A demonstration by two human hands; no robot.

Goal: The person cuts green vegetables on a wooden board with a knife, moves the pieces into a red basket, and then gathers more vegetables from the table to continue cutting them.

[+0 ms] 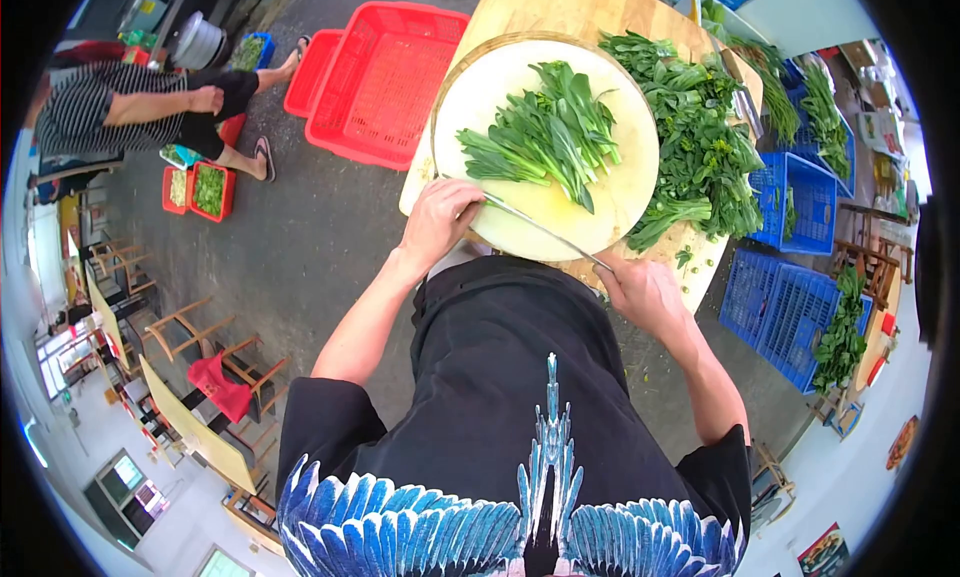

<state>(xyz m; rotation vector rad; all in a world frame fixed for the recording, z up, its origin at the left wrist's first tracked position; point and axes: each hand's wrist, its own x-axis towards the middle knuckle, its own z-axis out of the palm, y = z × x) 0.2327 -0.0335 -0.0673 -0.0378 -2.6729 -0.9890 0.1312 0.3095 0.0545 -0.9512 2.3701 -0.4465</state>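
A knife (545, 227) lies slantwise over the near edge of the round cutting board (600, 222), its blade seen almost edge-on. My right hand (645, 292) is closed around its handle. At the blade's other end, my left hand (440, 215) has its fingers curled against the tip, by the board's left rim. Beyond the blade, a bunch of leafy greens with pale green stems (550, 137) rests on the board, apart from both hands. A big pile of similar greens with small yellow buds (700, 147) covers the wooden table (530, 5) right of the board.
A red plastic basket (375, 87) stands left of the table. Blue crates (795, 202) with greens line the right side. At the upper left is another person (150, 107) near small red baskets (210, 192). Wooden chairs (190, 332) stand at the lower left.
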